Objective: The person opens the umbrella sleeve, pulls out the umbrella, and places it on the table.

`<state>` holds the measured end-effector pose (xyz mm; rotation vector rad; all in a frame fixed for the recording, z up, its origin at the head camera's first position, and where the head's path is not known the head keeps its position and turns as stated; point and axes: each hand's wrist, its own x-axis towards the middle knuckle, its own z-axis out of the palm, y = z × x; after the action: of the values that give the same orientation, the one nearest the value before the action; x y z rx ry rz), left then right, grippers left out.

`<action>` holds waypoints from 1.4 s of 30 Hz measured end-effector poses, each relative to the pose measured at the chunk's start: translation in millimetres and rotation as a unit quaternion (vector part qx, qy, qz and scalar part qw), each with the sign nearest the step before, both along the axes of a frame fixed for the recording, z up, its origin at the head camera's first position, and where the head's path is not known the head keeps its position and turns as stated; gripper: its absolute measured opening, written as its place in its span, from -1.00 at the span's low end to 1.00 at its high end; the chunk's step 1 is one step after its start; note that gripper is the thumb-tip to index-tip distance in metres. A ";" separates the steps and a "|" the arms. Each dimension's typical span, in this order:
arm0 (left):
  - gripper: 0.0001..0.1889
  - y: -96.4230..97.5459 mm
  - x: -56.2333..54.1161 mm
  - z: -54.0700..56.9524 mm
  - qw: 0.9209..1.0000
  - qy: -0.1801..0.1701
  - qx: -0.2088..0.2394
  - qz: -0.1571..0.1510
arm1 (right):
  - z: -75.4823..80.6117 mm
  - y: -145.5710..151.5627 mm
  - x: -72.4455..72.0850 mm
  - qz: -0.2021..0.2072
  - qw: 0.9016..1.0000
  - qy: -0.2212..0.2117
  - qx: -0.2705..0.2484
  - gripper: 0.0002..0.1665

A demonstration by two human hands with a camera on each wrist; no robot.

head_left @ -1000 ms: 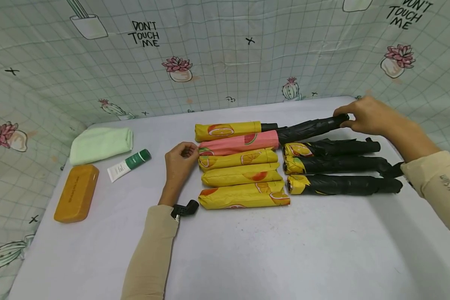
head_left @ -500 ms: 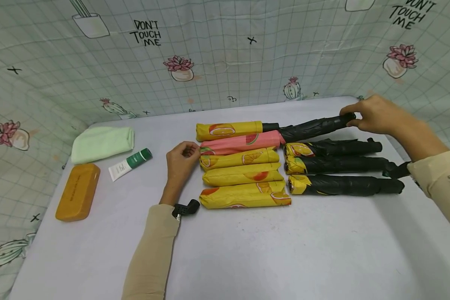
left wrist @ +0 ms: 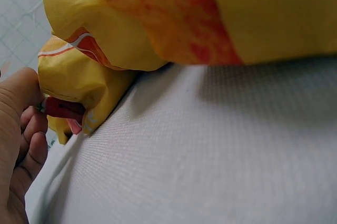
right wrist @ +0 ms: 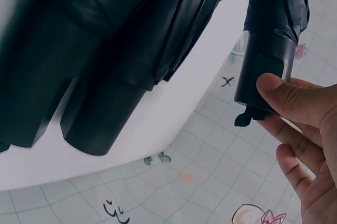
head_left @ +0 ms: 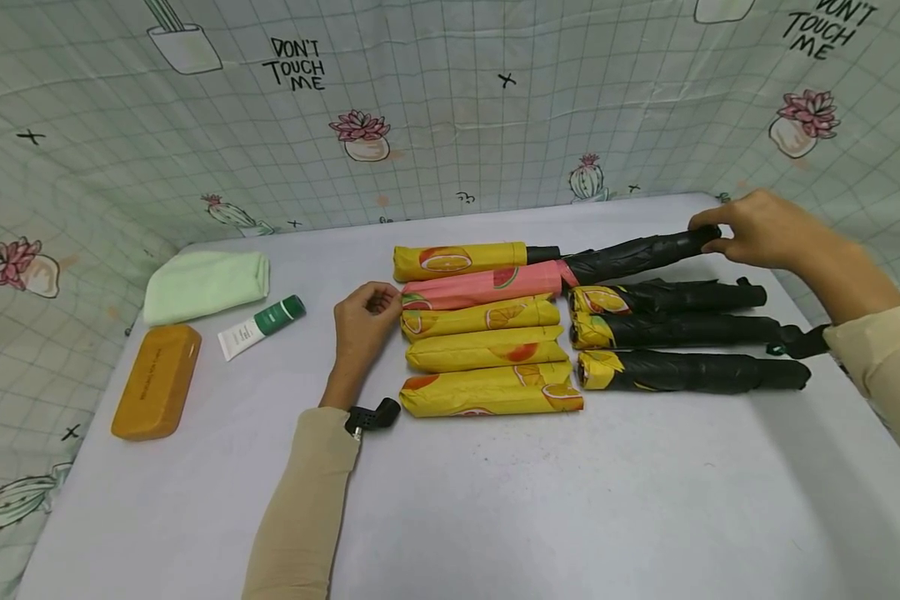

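Note:
My right hand (head_left: 768,233) pinches the handle end of a black folded umbrella (head_left: 637,255) between thumb and fingers. In the right wrist view its black handle (right wrist: 263,66) is under the thumb, a small strap piece at its tip. The umbrella's other end meets the open end of a pink watermelon-print sleeve (head_left: 480,285), where some pink cloth shows. At the sleeve's far left end, my left hand (head_left: 363,321) pinches the tip. In the left wrist view the thumb and fingers close on red cloth (left wrist: 63,109) beside yellow sleeves.
Yellow sleeves (head_left: 487,350) lie in a column below the pink one; another yellow sleeve (head_left: 457,262) with a black end lies above. Several black umbrellas (head_left: 690,371) lie to the right. At left are a green cloth (head_left: 208,287), a tube (head_left: 262,327) and an orange case (head_left: 156,383).
My right hand has drawn the black umbrella slightly rightward, and pink cloth now shows at the sleeve's mouth. My left hand stays at the sleeve's left end.

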<state>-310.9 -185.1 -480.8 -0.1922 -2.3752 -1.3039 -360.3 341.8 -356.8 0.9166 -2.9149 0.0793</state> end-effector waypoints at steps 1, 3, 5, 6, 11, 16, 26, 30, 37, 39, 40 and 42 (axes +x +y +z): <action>-0.92 0.2 0.1 0.1 1.000 0.001 0.001 0.000 | 0.3 0.8 -0.1 0.001 1.000 0.004 0.001 -0.65; -0.92 0.5 0.5 0.5 1.000 0.002 0.003 -0.002 | 1.0 3.3 -0.6 0.002 1.000 0.006 0.005 -0.65; -0.93 0.6 0.8 0.8 1.000 0.004 0.004 -0.003 | 1.4 5.8 -0.5 0.002 1.000 0.005 0.004 -0.65; -0.93 0.5 0.9 1.0 1.000 0.005 0.004 -0.004 | 1.6 7.0 -0.3 0.001 1.000 0.004 0.005 -0.65; -0.93 0.1 0.8 1.1 1.000 0.010 -0.001 -0.005 | 2.2 10.1 1.6 -0.014 1.000 -0.009 0.011 -0.64; -0.93 0.5 1.0 1.6 1.000 0.010 -0.005 -0.004 | 2.8 10.7 2.9 -0.033 0.999 -0.025 0.019 -0.63; -0.93 -0.5 0.4 1.2 1.000 0.010 -0.007 -0.007 | 3.4 17.7 2.5 -0.022 1.000 -0.010 0.018 -0.62; -0.94 -1.2 -0.4 1.4 1.000 0.016 -0.008 -0.008 | 2.7 23.1 3.8 -0.027 0.999 -0.009 0.019 -0.61; -0.93 -1.4 -1.7 0.4 1.000 0.005 -0.007 -0.005 | 3.1 31.4 7.1 -0.063 0.997 -0.036 0.036 -0.60; -0.93 -1.1 -1.6 -0.1 1.000 0.006 -0.007 -0.004 | 3.2 33.2 7.7 -0.065 0.996 -0.037 0.039 -0.58; -0.93 -0.9 -1.4 -0.3 1.000 0.006 -0.007 -0.003 | 3.1 34.0 7.9 -0.064 0.997 -0.035 0.040 -0.58; -0.93 -0.6 -0.8 -0.5 1.000 0.007 -0.007 -0.001 | 2.7 35.6 8.7 -0.062 0.997 -0.033 0.042 -0.58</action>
<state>-311.7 -185.7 -481.3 -0.2080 -2.3745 -1.2831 -351.6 377.4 -354.1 0.7566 -3.0485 -0.0208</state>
